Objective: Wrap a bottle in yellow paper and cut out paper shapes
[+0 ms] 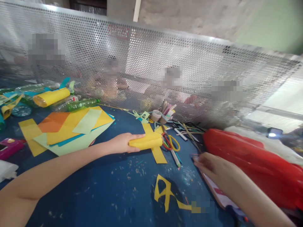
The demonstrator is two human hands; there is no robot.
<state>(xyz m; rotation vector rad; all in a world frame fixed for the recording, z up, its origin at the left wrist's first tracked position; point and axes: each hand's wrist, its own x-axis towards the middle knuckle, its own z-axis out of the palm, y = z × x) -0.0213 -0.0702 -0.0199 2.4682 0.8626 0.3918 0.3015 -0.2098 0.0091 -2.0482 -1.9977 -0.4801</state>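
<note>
My left hand [124,143] is wrapped round a rolled tube of yellow paper [148,142]. The tube lies across a yellow paper strip [158,155] on the blue table. Just past its right end rest scissors [174,143] with orange and yellow handles. Over at the right, my right hand [213,165] is bent with its fingers drawn together at the far end of a flat pink-and-white item [216,189]; what sits between the fingertips is hidden. Between my hands and nearer to me lies a cut-out yellow paper scrap [165,190].
Coloured paper sheets [56,121] are stacked at left, with plastic bottles [82,104] and a yellow-wrapped bottle [52,97] behind. A red plastic bag [251,164] fills the right side. A perforated metal screen [142,56] borders the far edge; people sit beyond it.
</note>
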